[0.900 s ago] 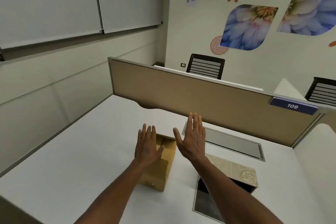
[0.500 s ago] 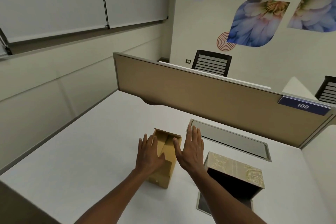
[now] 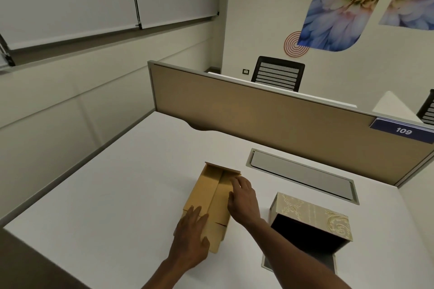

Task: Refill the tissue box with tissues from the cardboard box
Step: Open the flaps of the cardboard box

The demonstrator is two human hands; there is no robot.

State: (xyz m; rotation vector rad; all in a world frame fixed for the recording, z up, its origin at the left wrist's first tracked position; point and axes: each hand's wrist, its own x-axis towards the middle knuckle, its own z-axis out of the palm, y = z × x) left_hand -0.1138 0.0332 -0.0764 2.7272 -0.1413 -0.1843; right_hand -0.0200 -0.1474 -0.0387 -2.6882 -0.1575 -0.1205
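A brown cardboard box (image 3: 212, 195) lies on the white desk (image 3: 117, 195), its top flaps closed along a middle seam. My left hand (image 3: 191, 237) rests flat on the box's near end, fingers spread. My right hand (image 3: 243, 199) lies on the right flap, fingertips at the seam. To the right stands the tissue box (image 3: 312, 216), gold patterned, tipped so its dark open inside faces me; its lower part sits behind my right forearm. No tissues are visible.
A grey cable hatch (image 3: 303, 175) is set into the desk behind the boxes. A tan partition (image 3: 270, 119) with a blue "109" label (image 3: 402, 130) closes the far edge. Black chairs (image 3: 278, 73) stand beyond it. A wall runs along the left.
Both hands came down from hovering above the cardboard box and now touch it. The left hand slid back to the near end; the right settled on the right flap.
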